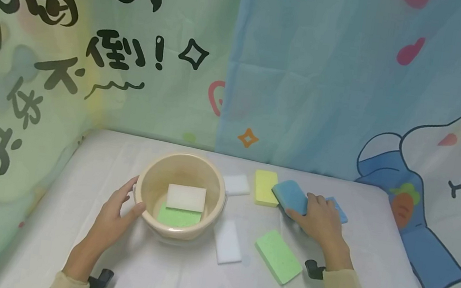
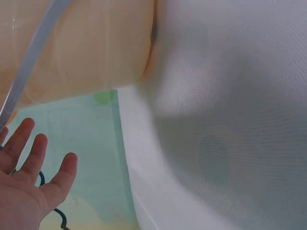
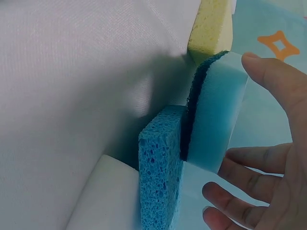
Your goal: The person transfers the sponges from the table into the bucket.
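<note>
My right hand (image 1: pixel 320 219) pinches a blue scouring sponge (image 1: pixel 291 196) between thumb and fingers. In the right wrist view this sponge (image 3: pixel 213 112) shows a dark scrubbing layer and tilts against a porous blue sponge (image 3: pixel 160 167). My left hand (image 1: pixel 114 214) is at the left side of a beige bucket (image 1: pixel 214 218), thumb at the rim. Its fingers (image 2: pixel 60 184) are spread and loose near the bucket's grey handle (image 2: pixel 31 62) in the left wrist view. Inside the bucket, a white sponge (image 1: pixel 185 198) lies over a green sponge (image 1: pixel 178 217).
A yellow sponge (image 1: pixel 265 188) lies left of the held one, a green sponge (image 1: pixel 278 256) nearer the front. Two white pieces, one behind (image 1: pixel 237 185) and one in front (image 1: pixel 227 242), lie right of the bucket. A printed cloth (image 1: pixel 307 100) hangs behind the table.
</note>
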{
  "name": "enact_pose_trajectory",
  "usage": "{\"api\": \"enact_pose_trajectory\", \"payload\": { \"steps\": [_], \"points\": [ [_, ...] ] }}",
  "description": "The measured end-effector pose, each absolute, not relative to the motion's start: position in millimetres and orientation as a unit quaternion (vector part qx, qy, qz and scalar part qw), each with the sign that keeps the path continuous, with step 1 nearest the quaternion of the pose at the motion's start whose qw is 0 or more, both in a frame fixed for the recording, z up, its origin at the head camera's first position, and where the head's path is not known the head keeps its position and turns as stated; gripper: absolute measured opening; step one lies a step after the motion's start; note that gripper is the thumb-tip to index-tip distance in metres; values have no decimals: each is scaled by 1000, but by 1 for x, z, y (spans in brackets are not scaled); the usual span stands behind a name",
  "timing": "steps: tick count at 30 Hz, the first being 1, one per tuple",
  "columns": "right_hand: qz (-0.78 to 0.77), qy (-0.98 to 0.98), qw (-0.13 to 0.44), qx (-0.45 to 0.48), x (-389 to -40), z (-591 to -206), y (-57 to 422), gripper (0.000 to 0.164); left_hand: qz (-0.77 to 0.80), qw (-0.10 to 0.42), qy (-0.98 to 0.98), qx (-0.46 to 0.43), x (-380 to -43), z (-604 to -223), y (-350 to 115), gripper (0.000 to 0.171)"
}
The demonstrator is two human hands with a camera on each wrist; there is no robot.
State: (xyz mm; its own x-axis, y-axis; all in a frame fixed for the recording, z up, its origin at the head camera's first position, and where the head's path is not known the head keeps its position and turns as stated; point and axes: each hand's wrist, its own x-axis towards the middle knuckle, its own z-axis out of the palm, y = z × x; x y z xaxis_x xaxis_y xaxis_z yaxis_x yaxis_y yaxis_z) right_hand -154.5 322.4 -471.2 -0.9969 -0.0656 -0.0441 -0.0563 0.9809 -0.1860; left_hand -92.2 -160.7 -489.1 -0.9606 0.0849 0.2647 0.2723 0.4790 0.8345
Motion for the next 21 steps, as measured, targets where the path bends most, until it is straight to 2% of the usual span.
{"api": "enact_pose_trajectory", "payload": {
  "steps": [21],
  "points": [
    [-94, 995, 12, -33, -151, -470, 321, 79, -503, 97, -852, -103, -90, -488, -159, 65]
  ]
}}
